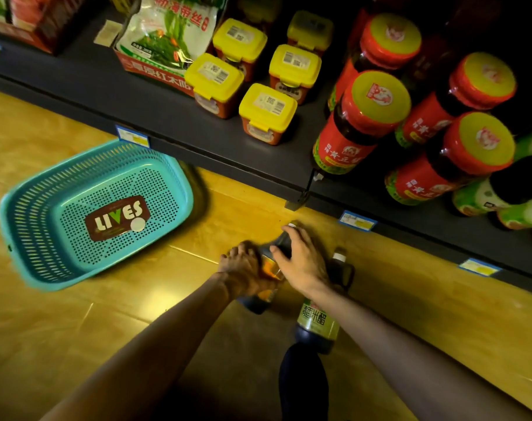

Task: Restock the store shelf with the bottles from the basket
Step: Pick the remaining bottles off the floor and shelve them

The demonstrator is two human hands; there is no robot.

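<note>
Warm, dim light glares in patches off the wooden floor [173,287], the upper right sinks into shadow, and wide-angle distortion bends the soft edges.

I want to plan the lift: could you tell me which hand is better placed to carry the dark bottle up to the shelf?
Right. The right hand covers the dark bottle by its neck, nearer the shelf; the left hand steadies its body.

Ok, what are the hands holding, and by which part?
Both are on one dark bottle on the floor: left hand round its body, right hand over its neck end.
</note>
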